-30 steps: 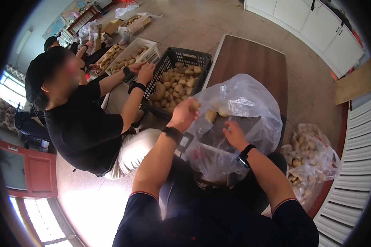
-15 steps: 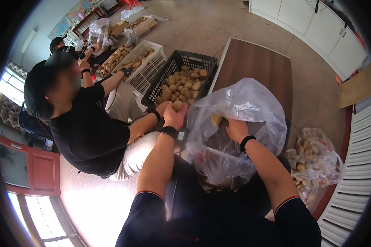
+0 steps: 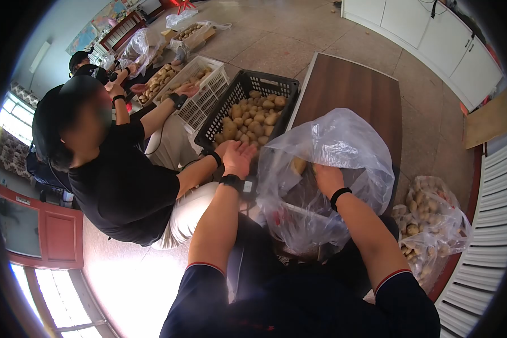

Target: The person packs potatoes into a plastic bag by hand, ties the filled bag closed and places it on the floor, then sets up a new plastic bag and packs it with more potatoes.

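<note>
The person's left hand is palm up, fingers slightly spread, near the black crate of potatoes, while inside the plastic bag one potato sits beside the right hand, its fingers too hidden to tell.

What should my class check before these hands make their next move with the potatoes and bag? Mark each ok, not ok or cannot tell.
1. Left hand free: ok, palm open, no potato seen in it.
2. Right hand grip: cannot tell, fingertips hidden.
3. Clear bag mouth open: ok.
4. Potatoes in the black crate: ok.
5. Visible gap between left hand and co-worker's hand: not ok, they overlap in view.
</note>
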`<action>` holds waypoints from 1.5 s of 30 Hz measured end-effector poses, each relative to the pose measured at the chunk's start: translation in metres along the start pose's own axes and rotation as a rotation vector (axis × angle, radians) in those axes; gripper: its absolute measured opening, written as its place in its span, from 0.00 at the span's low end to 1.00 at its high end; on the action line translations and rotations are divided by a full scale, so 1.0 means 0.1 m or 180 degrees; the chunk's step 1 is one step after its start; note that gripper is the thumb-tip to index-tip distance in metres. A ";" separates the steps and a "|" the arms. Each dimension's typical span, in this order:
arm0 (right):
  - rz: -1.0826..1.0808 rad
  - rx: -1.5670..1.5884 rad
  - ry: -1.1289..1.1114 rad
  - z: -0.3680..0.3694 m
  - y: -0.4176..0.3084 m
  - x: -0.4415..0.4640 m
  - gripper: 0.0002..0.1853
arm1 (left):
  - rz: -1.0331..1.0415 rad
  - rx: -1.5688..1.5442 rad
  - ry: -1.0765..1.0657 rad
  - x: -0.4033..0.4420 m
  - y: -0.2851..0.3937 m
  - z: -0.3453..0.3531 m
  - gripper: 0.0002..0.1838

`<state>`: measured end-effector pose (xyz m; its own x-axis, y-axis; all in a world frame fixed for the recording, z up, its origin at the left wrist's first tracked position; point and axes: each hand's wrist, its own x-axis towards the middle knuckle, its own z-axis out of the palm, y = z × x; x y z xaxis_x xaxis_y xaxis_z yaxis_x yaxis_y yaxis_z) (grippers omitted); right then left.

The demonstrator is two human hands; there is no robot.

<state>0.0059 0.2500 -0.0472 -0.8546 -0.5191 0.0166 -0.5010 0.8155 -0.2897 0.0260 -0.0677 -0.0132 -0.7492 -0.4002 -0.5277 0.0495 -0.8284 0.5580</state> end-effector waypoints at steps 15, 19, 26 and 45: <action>0.0313 0.0062 -0.0040 0.10 -0.07 -0.65 0.31 | -0.0782 0.2339 -0.1055 -0.62 -0.38 0.36 0.15; 0.0415 0.0979 0.0335 0.21 -0.05 -0.63 0.29 | -0.0836 0.2918 -0.1384 -0.70 -0.54 0.40 0.16; 0.0905 0.4377 -0.0491 -0.09 -0.14 -0.49 0.24 | -0.1022 0.3639 -0.1599 -0.75 -0.80 0.41 0.23; 0.0678 0.4392 -0.0459 -0.02 -0.08 -0.40 0.22 | -0.1323 0.2776 -0.2172 -0.88 -0.63 0.58 0.19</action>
<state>0.0438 0.2651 -0.0438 -0.8325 -0.5090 -0.2188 0.2430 0.0194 -0.9698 0.0503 0.0428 0.0349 -0.8121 0.3481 -0.4683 -0.5507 -0.1922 0.8122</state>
